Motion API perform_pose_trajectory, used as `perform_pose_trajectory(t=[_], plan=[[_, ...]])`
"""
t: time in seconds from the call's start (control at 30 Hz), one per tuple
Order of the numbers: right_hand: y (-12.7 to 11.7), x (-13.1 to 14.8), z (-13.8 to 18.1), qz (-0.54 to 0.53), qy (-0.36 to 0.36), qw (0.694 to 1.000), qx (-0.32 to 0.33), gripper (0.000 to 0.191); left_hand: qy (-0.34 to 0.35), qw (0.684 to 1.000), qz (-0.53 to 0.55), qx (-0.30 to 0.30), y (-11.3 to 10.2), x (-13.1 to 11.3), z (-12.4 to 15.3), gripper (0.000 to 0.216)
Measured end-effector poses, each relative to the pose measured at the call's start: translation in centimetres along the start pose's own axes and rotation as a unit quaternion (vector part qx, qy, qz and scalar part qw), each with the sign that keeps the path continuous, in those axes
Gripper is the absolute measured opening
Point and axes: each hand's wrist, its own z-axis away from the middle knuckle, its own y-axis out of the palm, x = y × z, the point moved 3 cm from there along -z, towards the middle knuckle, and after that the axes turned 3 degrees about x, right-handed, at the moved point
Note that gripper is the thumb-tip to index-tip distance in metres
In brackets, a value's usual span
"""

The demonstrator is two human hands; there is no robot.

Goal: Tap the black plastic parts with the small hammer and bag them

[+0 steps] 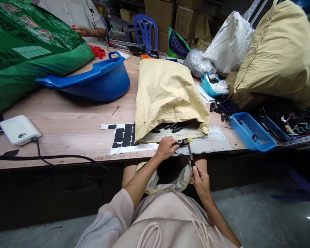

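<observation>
At the table's front edge, my left hand [166, 148] has its fingers closed on a small black part [181, 143]. My right hand [200, 182] grips the black handle of a small hammer [190, 151], whose yellowish head is over the right end of that part; whether they touch I cannot tell. Just behind the hands lies a tan woven sack [167, 93], its mouth towards me and several black pieces [174, 127] showing inside. A white sheet with black rounded stickers [124, 136] is partly under the sack. Another sack [181, 179] lies open in my lap.
On the left are a blue basin [93, 81], a green sack [28, 58] and a white box [20, 130] with a black cable. To the right stand a blue basket [253, 132] and a big tan sack [281, 58]. Across the table is another person's hand [82, 31].
</observation>
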Motion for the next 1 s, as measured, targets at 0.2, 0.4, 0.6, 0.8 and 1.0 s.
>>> perform_pose_trajectory(t=[0.2,0.4,0.6,0.8,1.0], plan=[[-0.8,-2.0,-1.6,-0.22,0.125,0.967,-0.003,0.058,0.01,1.0,-0.009,-0.001,0.1,0.3,-0.1,0.024],[-2.0,-4.9,-3.2,-0.348,0.157,0.911,0.153,0.047,0.017,1.0,-0.012,-0.001,0.3,0.8,0.0,0.035],[-2.2,-6.4,-3.7,-0.393,0.137,0.887,0.198,0.038,0.036,0.999,-0.021,-0.024,-0.3,0.3,0.2,0.041],[-2.1,-6.3,-3.8,-0.392,0.137,0.885,0.21,0.043,0.14,0.99,-0.029,-0.011,0.6,-2.4,6.2,0.03],[-1.8,-6.0,-3.9,-0.371,0.126,0.897,0.203,0.044,-0.013,0.992,-0.075,0.105,5.7,1.3,12.5,0.023]])
